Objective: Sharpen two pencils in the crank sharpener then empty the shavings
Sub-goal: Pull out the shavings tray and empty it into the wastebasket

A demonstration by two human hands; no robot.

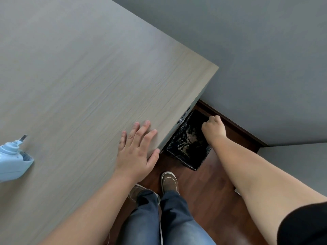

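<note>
The light blue crank sharpener (pixel 12 160) stands on the wooden table (pixel 85 71) at the far left, cut off by the frame edge, with its metal crank tip pointing up and to the right. My left hand (pixel 138 152) lies flat and open on the table's near right corner. My right hand (pixel 214 128) reaches down over the black-lined waste bin (pixel 187 149) beside the table, fingers curled downward. Whatever those fingers hold is hidden behind the hand. No pencils are in view.
The bin stands on a dark wooden floor (pixel 208 200) between the table's side and a grey wall (pixel 265 59) with a dark skirting board. My legs in jeans and brown shoes (pixel 169 181) stand close to the table corner.
</note>
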